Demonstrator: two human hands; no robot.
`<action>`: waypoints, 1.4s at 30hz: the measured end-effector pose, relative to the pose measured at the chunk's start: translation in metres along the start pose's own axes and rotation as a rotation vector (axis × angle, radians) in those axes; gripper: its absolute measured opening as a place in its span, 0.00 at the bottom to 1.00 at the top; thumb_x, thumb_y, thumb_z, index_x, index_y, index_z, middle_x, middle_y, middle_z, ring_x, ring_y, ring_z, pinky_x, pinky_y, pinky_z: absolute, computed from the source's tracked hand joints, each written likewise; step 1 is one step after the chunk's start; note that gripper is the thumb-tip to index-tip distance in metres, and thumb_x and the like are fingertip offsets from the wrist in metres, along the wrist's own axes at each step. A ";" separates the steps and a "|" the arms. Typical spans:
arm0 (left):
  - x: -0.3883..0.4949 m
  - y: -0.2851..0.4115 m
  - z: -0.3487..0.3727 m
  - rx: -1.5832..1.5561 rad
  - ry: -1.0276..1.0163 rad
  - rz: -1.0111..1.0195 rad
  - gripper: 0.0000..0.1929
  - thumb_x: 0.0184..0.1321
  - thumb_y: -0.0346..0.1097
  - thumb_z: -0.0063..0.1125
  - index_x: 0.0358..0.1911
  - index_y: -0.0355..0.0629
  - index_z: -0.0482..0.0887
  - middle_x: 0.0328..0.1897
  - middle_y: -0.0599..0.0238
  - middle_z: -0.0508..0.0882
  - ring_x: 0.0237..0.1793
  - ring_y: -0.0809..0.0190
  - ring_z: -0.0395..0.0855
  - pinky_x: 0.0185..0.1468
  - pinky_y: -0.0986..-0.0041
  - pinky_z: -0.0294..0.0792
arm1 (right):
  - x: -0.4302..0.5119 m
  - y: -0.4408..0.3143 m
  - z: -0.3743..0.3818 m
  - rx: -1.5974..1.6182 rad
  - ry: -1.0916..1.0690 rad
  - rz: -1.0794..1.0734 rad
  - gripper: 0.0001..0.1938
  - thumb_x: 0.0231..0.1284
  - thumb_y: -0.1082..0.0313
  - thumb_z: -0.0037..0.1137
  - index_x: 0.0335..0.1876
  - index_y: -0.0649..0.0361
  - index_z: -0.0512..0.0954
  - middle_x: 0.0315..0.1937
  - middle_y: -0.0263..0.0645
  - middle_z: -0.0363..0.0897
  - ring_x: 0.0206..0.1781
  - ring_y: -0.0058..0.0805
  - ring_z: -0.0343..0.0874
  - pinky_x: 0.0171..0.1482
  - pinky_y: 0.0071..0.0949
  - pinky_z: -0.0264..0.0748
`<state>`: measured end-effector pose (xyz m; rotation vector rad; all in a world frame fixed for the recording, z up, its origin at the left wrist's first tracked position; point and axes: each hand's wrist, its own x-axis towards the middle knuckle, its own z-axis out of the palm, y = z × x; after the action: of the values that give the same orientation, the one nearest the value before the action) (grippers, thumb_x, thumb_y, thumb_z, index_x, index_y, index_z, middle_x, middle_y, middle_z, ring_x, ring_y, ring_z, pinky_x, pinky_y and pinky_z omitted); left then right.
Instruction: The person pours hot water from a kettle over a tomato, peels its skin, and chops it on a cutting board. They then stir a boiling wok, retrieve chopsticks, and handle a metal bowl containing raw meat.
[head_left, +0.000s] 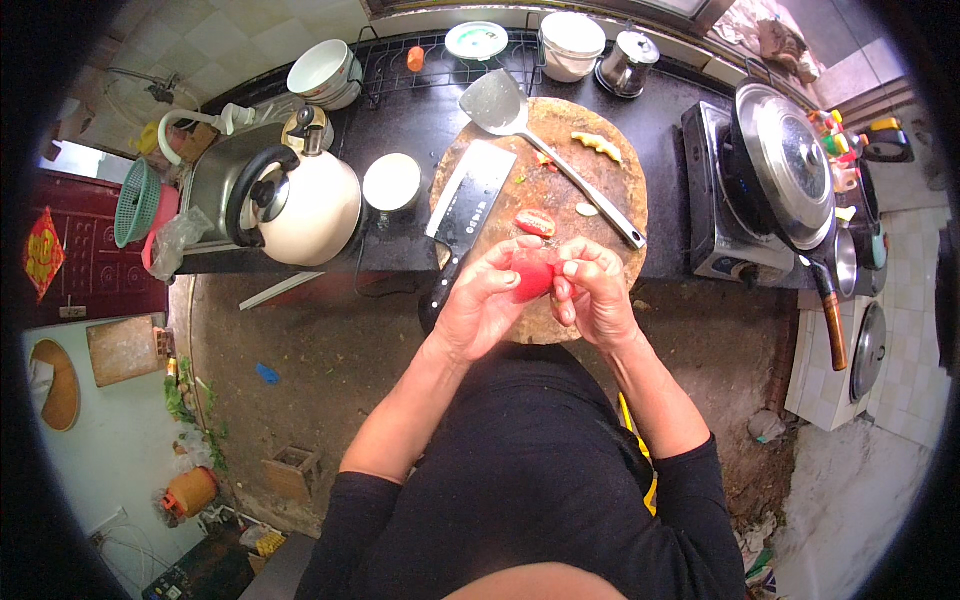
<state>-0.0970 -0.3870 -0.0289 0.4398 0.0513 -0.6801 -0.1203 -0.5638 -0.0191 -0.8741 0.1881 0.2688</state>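
Observation:
My left hand (480, 300) holds a red tomato (532, 275) over the near part of a round wooden chopping board (517, 322). From the other side, the thumb and fingers of my right hand (596, 292) pinch the tomato's right edge; whether they grip loose skin cannot be made out. Just beyond lies a cut tomato piece (535, 222). A cleaver (471, 199) rests at the board's left, its black handle partly behind my left hand. Across the board lies a metal wok spatula (566, 169). A ginger root (597, 146) and a small pale slice (586, 210) are near it.
Left of the board stand a white cup (392, 182), a cream kettle (315, 214) and the sink (214, 187). To the right, a lidded wok (784, 165) sits on a gas stove (720, 202), its handle jutting past the counter edge. Bowls (322, 71) and a wire rack (450, 82) stand behind.

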 end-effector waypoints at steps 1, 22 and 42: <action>-0.001 0.000 0.002 -0.001 -0.003 0.000 0.27 0.58 0.30 0.63 0.62 0.34 0.71 0.59 0.54 0.81 0.59 0.57 0.80 0.68 0.65 0.71 | -0.001 0.000 0.000 -0.005 0.001 -0.015 0.07 0.64 0.67 0.58 0.39 0.62 0.74 0.21 0.36 0.76 0.14 0.22 0.70 0.18 0.21 0.69; -0.001 -0.001 -0.001 -0.373 -0.030 0.025 0.22 0.57 0.33 0.61 0.56 0.34 0.77 0.57 0.46 0.82 0.62 0.44 0.78 0.70 0.54 0.68 | -0.009 0.001 0.002 -0.023 -0.117 -0.136 0.08 0.61 0.67 0.61 0.39 0.61 0.75 0.22 0.38 0.76 0.15 0.26 0.73 0.19 0.25 0.72; -0.002 0.019 -0.003 -0.031 0.085 0.163 0.20 0.63 0.34 0.54 0.57 0.36 0.73 0.58 0.50 0.79 0.62 0.44 0.78 0.68 0.57 0.68 | -0.005 -0.007 -0.011 0.022 -0.149 0.047 0.13 0.69 0.60 0.53 0.33 0.60 0.69 0.34 0.46 0.77 0.28 0.31 0.79 0.27 0.27 0.77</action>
<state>-0.0867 -0.3713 -0.0246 0.4376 0.1058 -0.4999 -0.1235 -0.5769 -0.0196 -0.8249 0.0733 0.3741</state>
